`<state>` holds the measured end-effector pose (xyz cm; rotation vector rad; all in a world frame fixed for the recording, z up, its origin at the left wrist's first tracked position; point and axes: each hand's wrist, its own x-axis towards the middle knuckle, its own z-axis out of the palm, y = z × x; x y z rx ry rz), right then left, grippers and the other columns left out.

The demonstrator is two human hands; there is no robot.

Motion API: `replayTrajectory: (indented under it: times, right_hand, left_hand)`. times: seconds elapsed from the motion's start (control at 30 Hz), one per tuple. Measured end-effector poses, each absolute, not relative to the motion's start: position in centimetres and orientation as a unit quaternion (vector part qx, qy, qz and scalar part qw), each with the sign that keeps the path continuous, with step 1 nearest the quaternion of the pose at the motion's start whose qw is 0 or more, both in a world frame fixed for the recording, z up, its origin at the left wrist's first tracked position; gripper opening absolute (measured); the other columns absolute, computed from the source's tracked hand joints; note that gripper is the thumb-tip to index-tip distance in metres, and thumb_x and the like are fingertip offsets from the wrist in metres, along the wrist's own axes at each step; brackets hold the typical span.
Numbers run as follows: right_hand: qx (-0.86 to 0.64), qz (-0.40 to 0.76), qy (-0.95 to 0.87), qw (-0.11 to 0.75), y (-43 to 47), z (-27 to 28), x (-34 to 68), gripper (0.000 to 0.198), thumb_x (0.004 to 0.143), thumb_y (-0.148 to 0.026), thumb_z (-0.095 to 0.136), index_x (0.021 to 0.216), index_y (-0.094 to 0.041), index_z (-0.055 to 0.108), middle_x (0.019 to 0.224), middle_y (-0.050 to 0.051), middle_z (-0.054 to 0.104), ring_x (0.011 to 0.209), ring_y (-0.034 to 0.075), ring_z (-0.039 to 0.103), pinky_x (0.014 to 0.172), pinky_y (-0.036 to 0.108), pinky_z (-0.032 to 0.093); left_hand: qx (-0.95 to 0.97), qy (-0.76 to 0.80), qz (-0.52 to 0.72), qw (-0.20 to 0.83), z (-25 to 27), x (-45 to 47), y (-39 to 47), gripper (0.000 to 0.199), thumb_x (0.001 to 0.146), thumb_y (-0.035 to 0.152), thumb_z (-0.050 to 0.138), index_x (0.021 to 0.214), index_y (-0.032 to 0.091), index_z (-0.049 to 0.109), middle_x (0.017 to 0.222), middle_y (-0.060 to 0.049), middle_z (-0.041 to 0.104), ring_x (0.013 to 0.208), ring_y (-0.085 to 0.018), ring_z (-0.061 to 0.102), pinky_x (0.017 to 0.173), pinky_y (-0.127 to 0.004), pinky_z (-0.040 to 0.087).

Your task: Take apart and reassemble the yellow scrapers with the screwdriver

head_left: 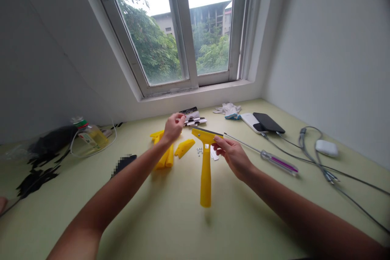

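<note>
A yellow scraper [206, 178] hangs upright above the table, its handle down and a dark strip along its top edge. My right hand [234, 155] pinches the right end of its head between thumb and fingers. To the left, my left hand [174, 125] is closed in a pinch; whatever it holds, if anything, is too small to make out. Yellow handles [169, 158] lie partly hidden behind my left forearm. A loose yellow scraper head piece [185, 148] rests beside them. Small metal screws or nuts [199, 151] are scattered just left of the scraper's neck.
Black-and-white packets [190, 115] and a pale glove [228, 109] lie near the window wall. A clear-handled screwdriver [278, 162], a dark phone [268, 122], cables [301, 146] and a white case [326, 148] occupy the right. A bottle of yellow liquid [93, 136] stands left.
</note>
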<state>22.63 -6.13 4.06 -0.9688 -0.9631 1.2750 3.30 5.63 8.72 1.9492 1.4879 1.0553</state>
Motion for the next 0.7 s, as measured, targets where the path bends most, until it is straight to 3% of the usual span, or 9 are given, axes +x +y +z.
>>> replayTrajectory:
  times: [0.1,0.2,0.3,0.37,0.47,0.57,0.7]
  right_hand:
    - [-0.399,0.566,-0.399,0.601,-6.1,4.3,21.2,0.037,0.075,-0.051,0.071,0.083,-0.015,0.073,0.081,0.005,0.064,0.073,0.014,0.052,0.065,0.028,0.039]
    - [-0.407,0.566,-0.465,0.546,-5.7,5.1,20.9,0.046,0.081,-0.058,0.062,0.092,-0.015,0.071,0.088,0.008,0.066,0.079,0.017,0.057,0.067,0.029,0.043]
    - [-0.458,0.518,-0.649,0.316,-5.5,6.3,23.9,0.056,0.083,-0.062,0.054,0.116,-0.018,0.066,0.104,0.012,0.069,0.093,0.024,0.063,0.077,0.036,0.048]
    - [-0.555,0.356,-0.727,0.191,-5.8,6.7,27.6,0.065,0.081,-0.061,0.058,0.133,-0.022,0.056,0.121,0.013,0.065,0.109,0.028,0.059,0.093,0.042,0.044]
    - [-0.722,0.086,-0.679,0.101,-6.7,6.1,33.6,0.08,0.08,-0.06,0.054,0.143,-0.012,0.045,0.14,0.022,0.05,0.126,0.039,0.048,0.105,0.052,0.034]
    - [-0.735,0.091,-0.671,0.019,-7.8,4.0,37.8,0.079,0.076,-0.059,0.055,0.139,-0.011,0.05,0.132,0.02,0.059,0.119,0.036,0.055,0.1,0.048,0.042]
    - [-0.722,0.084,-0.686,0.032,-8.7,2.2,39.8,0.051,0.075,-0.049,0.054,0.115,-0.019,0.065,0.107,0.012,0.072,0.098,0.031,0.066,0.086,0.042,0.05]
  left_hand:
    - [0.619,0.353,0.352,0.606,5.8,2.9,-2.6,0.051,0.092,0.056,0.039,0.106,0.012,0.06,0.1,-0.013,0.064,0.081,-0.021,0.063,0.071,-0.034,0.05]
    - [0.483,0.24,0.282,0.793,3.8,2.8,-7.8,0.05,0.091,0.059,0.039,0.114,0.016,0.051,0.083,-0.007,0.062,0.066,-0.02,0.064,0.067,-0.04,0.053]
    - [0.434,0.246,0.331,0.801,3.9,2.6,-8.4,0.038,0.09,0.054,0.047,0.103,0.019,0.047,0.07,0.003,0.053,0.047,-0.011,0.054,0.047,-0.028,0.048]
    - [0.442,0.279,0.377,0.764,4.5,2.0,-7.4,0.033,0.085,0.047,0.061,0.095,0.019,0.044,0.076,0.004,0.052,0.045,-0.008,0.051,0.04,-0.021,0.04]
    - [0.47,0.324,0.394,0.721,4.6,0.6,-5.8,0.038,0.078,0.036,0.071,0.094,0.021,0.039,0.08,0.004,0.054,0.044,-0.005,0.05,0.039,-0.019,0.036]
    - [0.491,0.358,0.349,0.713,3.7,0.0,-5.3,0.036,0.082,0.039,0.065,0.099,0.022,0.039,0.072,0.007,0.049,0.04,-0.005,0.045,0.037,-0.019,0.034]
    - [0.566,0.399,0.278,0.666,2.9,0.0,-5.4,0.044,0.088,0.042,0.054,0.123,0.022,0.035,0.069,0.006,0.048,0.045,-0.01,0.049,0.042,-0.023,0.04]
